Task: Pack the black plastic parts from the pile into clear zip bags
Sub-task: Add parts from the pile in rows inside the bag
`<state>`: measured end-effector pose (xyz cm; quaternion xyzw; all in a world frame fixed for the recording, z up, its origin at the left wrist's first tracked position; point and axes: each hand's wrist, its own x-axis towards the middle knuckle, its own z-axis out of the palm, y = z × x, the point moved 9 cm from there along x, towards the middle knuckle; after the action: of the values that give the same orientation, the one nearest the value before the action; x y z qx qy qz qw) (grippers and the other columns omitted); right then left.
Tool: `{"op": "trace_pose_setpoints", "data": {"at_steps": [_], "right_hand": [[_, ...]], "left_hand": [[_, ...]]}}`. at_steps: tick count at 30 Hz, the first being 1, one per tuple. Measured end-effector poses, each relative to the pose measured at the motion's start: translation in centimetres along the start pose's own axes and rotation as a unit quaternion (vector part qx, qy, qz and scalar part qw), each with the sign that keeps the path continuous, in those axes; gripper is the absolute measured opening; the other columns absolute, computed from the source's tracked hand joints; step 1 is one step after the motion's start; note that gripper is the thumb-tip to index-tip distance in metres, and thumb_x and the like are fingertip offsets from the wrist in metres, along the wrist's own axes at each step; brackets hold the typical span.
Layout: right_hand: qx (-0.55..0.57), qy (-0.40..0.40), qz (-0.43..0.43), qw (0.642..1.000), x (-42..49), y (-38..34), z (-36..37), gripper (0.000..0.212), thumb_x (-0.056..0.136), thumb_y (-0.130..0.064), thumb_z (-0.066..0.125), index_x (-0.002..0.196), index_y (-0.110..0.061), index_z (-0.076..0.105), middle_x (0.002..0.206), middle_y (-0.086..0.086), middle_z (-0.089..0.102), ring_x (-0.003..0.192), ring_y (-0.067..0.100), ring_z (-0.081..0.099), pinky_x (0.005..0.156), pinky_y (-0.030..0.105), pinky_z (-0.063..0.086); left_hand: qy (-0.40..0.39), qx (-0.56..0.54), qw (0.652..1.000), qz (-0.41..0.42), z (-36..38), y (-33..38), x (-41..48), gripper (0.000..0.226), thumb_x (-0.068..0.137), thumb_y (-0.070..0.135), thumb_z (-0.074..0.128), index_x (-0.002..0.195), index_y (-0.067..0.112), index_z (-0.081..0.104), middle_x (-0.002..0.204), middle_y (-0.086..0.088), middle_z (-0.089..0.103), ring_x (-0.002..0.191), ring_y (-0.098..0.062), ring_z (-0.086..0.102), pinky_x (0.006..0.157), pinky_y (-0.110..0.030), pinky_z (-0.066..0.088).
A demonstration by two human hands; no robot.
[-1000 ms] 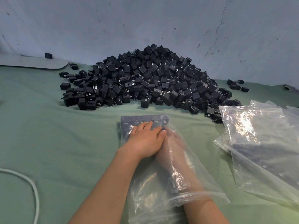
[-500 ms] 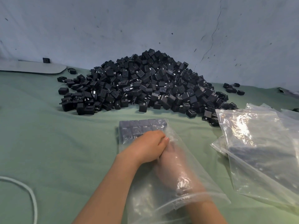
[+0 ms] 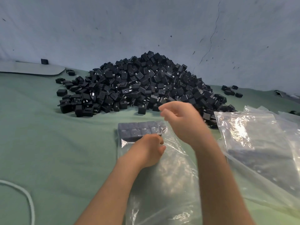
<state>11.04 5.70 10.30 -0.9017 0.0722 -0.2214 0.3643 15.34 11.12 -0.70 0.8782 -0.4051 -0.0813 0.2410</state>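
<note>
- Zip bag [image 3: 170, 176] lay flat on the green-covered surface [image 3: 56, 151], closed end towards the pile [image 3: 142, 88], mouth towards the person. My read: that way parts slide in to the far end and stack from there.
- Packed parts [image 3: 138, 129] sat inside the bag at that far end, in tidy rows hard against the bottom seam. The rest of the bag was slack film, so I'd judge the fill at an early stage.
- Left hand [image 3: 146, 150] rested on top of the bag, just behind the rows, fingers curled down. Its grip looked closed on a bunch of film, though I can't see under the knuckles. Likely purpose: pin the bag and stop the rows shifting or toppling back.
- Right hand [image 3: 181, 122] hovered outside the bag, above its far right corner, between the bag and the near edge of the pile. Grip was loose, with fingers half curled and nothing visible in it. The hand was blurred, so small detail is uncertain.
- Judgement: the right hand was placed to fetch the next part or parts – the pile edge was close, a short reach.
- Pile sat against the wall [image 3: 162, 30], well heaped, with a few stray parts [image 3: 232, 91] off to its right. Most of the job remained.
- Spare bags [image 3: 259, 143] were stacked on the right, just beside the working bag – handy for the right hand once this one is full.
- Risk: the film is slippery and the rows are unsupported on the open side. If the left hand lets go, they may fall over.
- Cable [image 3: 30, 200] lay at lower left, well apart from the work.
</note>
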Motion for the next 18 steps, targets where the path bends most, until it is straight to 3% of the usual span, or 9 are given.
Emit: {"op": "trace_pose_setpoints", "data": {"at_steps": [2,5,8,10,13,18], "right_hand": [[-0.034,0.046,0.09,0.994,1.9,4.7,2.3,0.027,0.091,-0.013,0.046,0.105,-0.018,0.069,0.108,0.001,0.069,0.102,0.018,0.061,0.083,0.03,0.048],[-0.057,0.07,0.192,0.977,3.0,10.3,2.9,0.029,0.089,-0.009,0.046,0.107,-0.011,0.069,0.113,0.009,0.068,0.106,0.026,0.06,0.089,0.031,0.046],[-0.075,0.074,0.188,0.976,1.4,12.4,5.4,0.027,0.089,-0.01,0.047,0.104,-0.012,0.07,0.113,0.009,0.066,0.105,0.024,0.059,0.086,0.031,0.044],[-0.056,0.095,0.185,0.977,1.6,12.9,5.2,0.026,0.089,-0.01,0.047,0.102,-0.014,0.069,0.111,0.008,0.066,0.103,0.023,0.059,0.086,0.031,0.044],[-0.053,0.09,0.184,0.977,1.5,12.7,5.4,0.026,0.088,-0.009,0.047,0.103,-0.012,0.068,0.11,0.008,0.066,0.103,0.023,0.058,0.087,0.032,0.044],[-0.056,0.092,0.188,0.976,1.2,12.7,5.3,0.024,0.089,-0.009,0.047,0.103,-0.011,0.067,0.11,0.007,0.065,0.101,0.023,0.058,0.082,0.03,0.042]], "left_hand": [[0.024,0.002,1.0,-0.001,-0.3,-0.1,-0.1,0.03,0.097,0.027,0.041,0.118,0.015,0.058,0.118,-0.004,0.061,0.107,-0.025,0.057,0.087,-0.034,0.047],[0.085,0.006,0.996,0.019,-1.0,0.5,0.0,0.026,0.097,0.021,0.039,0.113,0.013,0.057,0.117,-0.002,0.055,0.109,-0.025,0.05,0.09,-0.036,0.042],[0.136,0.035,0.99,0.007,-1.3,0.2,0.3,0.037,0.1,0.024,0.035,0.133,0.014,0.047,0.141,0.001,0.04,0.13,-0.02,0.032,0.109,-0.035,0.028],[0.118,0.061,0.991,-0.011,-0.6,-0.5,0.6,0.044,0.101,0.027,0.033,0.142,0.012,0.036,0.153,-0.002,0.027,0.141,-0.019,0.018,0.117,-0.033,0.015],[0.08,0.096,0.992,-0.027,0.4,-1.2,0.8,0.049,0.101,0.029,0.031,0.146,0.011,0.027,0.156,-0.003,0.021,0.144,-0.019,0.012,0.119,-0.034,0.008],[0.09,0.097,0.991,-0.025,0.1,-1.0,0.5,0.047,0.101,0.03,0.031,0.145,0.012,0.03,0.155,-0.003,0.024,0.144,-0.019,0.015,0.117,-0.033,0.008]]}}
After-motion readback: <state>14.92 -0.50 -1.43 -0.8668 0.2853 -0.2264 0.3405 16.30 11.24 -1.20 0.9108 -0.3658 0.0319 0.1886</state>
